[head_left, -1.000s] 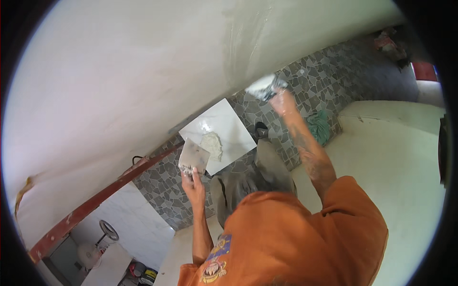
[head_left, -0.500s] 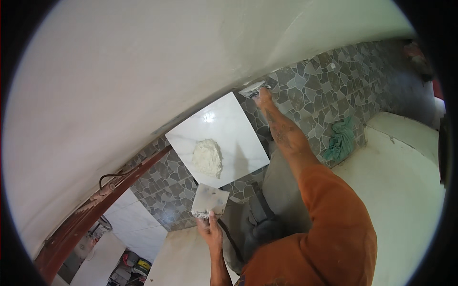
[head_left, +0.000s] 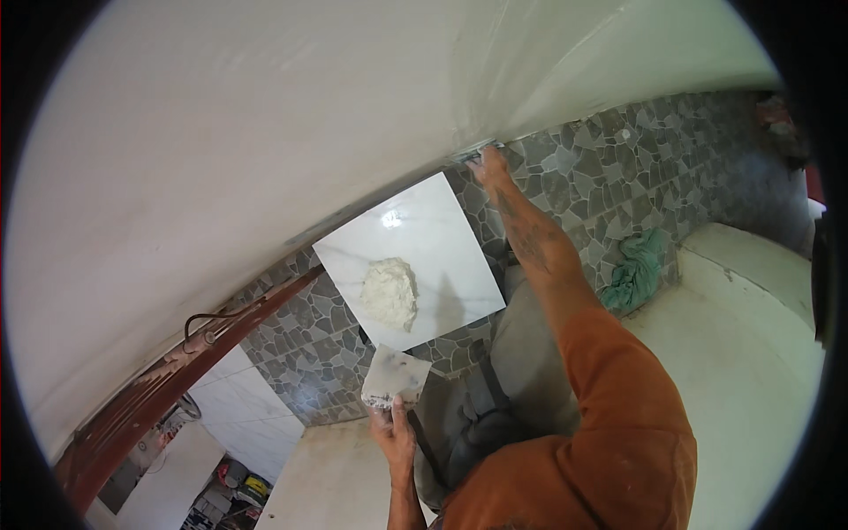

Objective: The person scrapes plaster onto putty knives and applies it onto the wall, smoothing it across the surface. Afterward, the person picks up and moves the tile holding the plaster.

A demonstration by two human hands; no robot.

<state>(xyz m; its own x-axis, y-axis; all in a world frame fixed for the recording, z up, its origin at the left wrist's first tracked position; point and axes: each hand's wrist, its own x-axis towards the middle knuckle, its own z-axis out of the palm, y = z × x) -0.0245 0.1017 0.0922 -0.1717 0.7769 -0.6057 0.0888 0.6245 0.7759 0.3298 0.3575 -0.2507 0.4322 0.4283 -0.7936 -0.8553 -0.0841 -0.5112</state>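
Observation:
My left hand (head_left: 395, 435) is closed on a squarish pale plate (head_left: 397, 374), thumb on top, with dark and whitish smears along its near edge. My right arm is stretched out to the foot of the wall. There my right hand (head_left: 490, 164) grips a putty knife (head_left: 477, 153), seen nearly edge-on against the wall; its handle is hidden in the fingers. Between my hands lies a white marbled tile (head_left: 464, 256) bearing a heap of off-white putty (head_left: 389, 293).
The pale wall (head_left: 265, 132) curves along the far side. Grey stone-patterned flooring (head_left: 574, 168) runs along its foot. A crumpled green cloth (head_left: 638, 269) lies at the right beside a cream ledge (head_left: 742, 265). At the left are a reddish-brown frame (head_left: 177, 389) and cluttered tools (head_left: 234, 495).
My right hand has brought the putty knife up to the wall and tipped it, so its whitish face no longer shows. The left hand keeps its hold on the plate. The view has shifted slightly.

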